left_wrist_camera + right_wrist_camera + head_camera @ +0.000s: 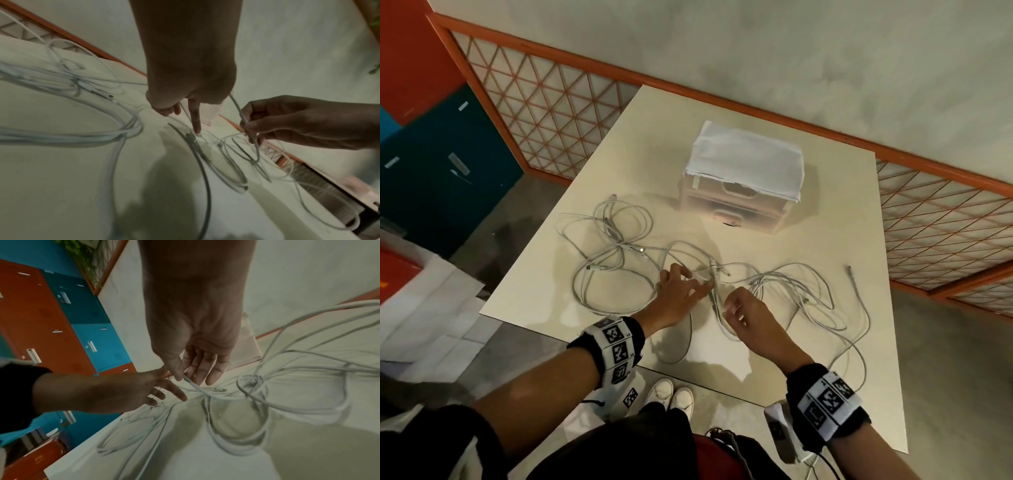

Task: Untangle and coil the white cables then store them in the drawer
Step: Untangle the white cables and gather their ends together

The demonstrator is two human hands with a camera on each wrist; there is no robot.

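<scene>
Several white cables [613, 246] lie tangled in loops across the cream table [774, 363], with a second cluster [801, 291] to the right. My left hand [695, 281] presses straight, spread fingers on the knot in the middle; its index fingertip [197, 129] touches the strands. Just to the right, my right hand [729, 306] pinches one white cable [193, 384] between thumb and fingers and holds it slightly above the table. The drawer unit [743, 205] stands behind the cables, both drawers closed, a white cloth [746, 157] over its top.
A loose cable end [854, 284] lies alone at the right. One loop hangs over the table's near edge [678, 356]. An orange lattice fence [544, 102] runs behind the table, and teal and orange lockers [441, 164] stand at the left.
</scene>
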